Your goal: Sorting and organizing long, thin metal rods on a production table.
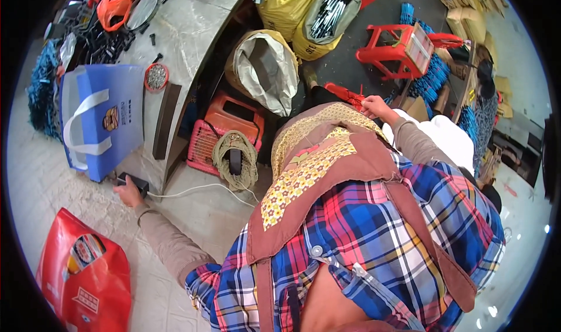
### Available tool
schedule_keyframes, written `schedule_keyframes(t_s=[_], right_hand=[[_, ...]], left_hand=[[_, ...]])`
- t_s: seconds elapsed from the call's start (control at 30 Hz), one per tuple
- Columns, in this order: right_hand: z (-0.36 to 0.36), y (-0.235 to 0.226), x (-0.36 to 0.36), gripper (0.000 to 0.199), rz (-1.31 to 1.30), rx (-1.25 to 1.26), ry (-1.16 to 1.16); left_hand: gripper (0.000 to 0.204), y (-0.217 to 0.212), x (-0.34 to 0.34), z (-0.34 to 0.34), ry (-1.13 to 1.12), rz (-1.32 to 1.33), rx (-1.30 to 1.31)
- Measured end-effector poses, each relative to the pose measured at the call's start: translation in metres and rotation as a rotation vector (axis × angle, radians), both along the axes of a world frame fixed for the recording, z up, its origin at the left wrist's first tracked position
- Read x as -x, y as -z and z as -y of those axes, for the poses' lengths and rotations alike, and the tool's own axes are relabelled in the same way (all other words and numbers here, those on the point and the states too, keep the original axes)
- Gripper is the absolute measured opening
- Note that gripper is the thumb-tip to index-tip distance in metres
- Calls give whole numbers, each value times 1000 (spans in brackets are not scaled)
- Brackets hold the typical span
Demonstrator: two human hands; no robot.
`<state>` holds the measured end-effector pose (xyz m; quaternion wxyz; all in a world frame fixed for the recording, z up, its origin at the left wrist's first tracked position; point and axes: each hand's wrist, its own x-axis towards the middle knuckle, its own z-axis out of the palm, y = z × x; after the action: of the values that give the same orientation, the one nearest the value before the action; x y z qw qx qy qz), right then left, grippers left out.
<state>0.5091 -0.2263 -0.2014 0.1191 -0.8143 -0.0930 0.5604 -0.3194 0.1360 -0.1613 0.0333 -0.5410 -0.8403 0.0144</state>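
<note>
My left hand (130, 193) reaches out to the left, against a small black box (138, 183) with a white cord (196, 187) running from it. Its thumb and fingers are apart; I cannot tell whether they press on the box. My right hand (378, 108) is raised in front of me on the right, fingers closed together beside a red plastic piece (345, 94). Whatever those fingers hold is too small to make out. A blue carrier bag (117, 127) with white handles stands just beyond the left hand.
A red bag (85, 273) sits at lower left. Ahead are an open sack (263, 69), a yellow sack with metal rods (318, 40) and a pink-red crate (201, 151) with a coiled cord (221, 157). A red stool (403, 51) stands at right. Black parts (111, 43) cover the table's far end.
</note>
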Motion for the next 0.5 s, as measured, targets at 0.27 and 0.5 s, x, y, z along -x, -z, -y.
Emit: schedule_keyframes(t_s=[0.27, 0.5], right_hand=[[18, 27, -20, 24, -18, -97, 65], [1, 90, -104, 31, -45, -444, -246]], left_hand=[[82, -37, -41, 11, -15, 50, 0], [71, -72, -110, 59, 312, 92, -310]])
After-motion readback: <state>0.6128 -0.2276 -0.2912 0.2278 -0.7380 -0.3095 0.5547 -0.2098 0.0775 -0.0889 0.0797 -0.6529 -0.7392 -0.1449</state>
